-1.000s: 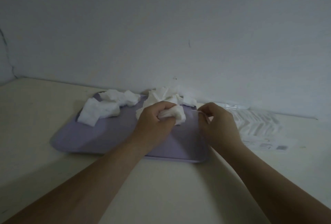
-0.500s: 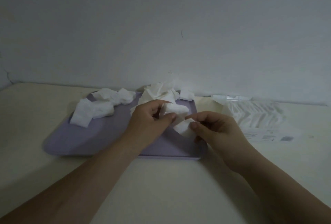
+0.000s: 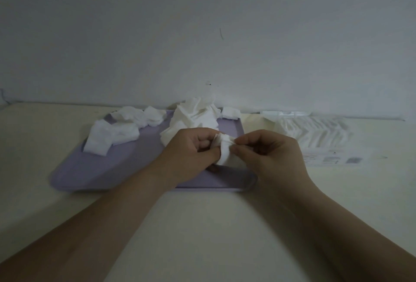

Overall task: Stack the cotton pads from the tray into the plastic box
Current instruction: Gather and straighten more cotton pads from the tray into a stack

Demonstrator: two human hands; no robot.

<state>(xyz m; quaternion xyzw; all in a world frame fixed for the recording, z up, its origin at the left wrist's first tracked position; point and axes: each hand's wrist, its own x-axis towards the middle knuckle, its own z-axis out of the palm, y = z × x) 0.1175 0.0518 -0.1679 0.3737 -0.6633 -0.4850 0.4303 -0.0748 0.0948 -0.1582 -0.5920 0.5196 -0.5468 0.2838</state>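
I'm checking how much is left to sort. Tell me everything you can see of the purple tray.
The tray is pale purple, rectangular with rounded corners and a low rim, seemingly plastic. It lies flat on the cream table. Loose white cotton pads lie heaped along its far side. The left hand and right hand pinch one pad over its right part, hiding some of it; whether they touch it is unclear.

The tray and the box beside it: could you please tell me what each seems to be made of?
The tray looks like lilac plastic, matte: smooth, even surface with a rounded rim. The box seems clear plastic: white pads show through its wall, though dim light leaves it uncertain.
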